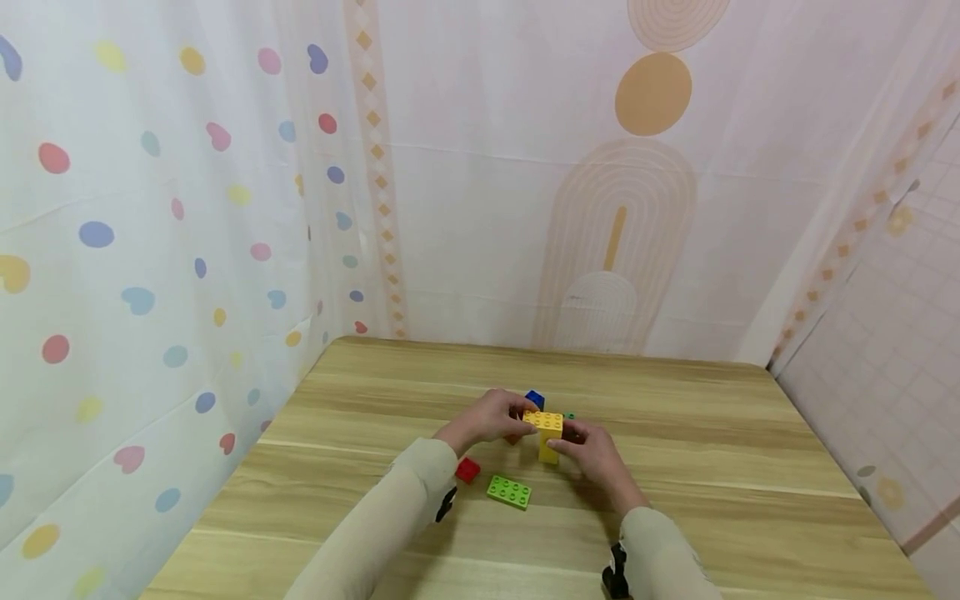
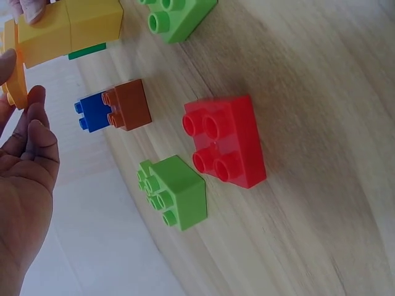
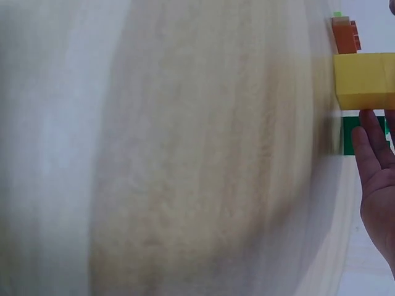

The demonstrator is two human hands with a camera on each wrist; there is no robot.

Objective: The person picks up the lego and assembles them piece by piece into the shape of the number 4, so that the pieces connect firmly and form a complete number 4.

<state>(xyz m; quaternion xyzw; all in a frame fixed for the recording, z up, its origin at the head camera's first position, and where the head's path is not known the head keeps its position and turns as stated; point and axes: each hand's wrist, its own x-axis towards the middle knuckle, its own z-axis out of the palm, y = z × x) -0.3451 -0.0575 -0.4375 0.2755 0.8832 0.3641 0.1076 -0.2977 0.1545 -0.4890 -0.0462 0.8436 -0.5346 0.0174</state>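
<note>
Gripping studded yellow plastic bricks (image 1: 551, 437)

Yellow 2-block stack (image 2: 71, 31) stands upright on tbl (image 1: 675, 517). Thin yellow-orange plate (image 1: 544, 421), studs up, is atop it, overhanging 1 side.

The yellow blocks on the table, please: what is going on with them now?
A person is working on a yellow block stack. The right hand grips the upright stack, while the left hand pinches a thin orange-yellow piece at its top; whether that piece is fully pressed on, I cannot tell. A light green block lies nearer the person, a red block to the left, and a blue block beyond.
</note>
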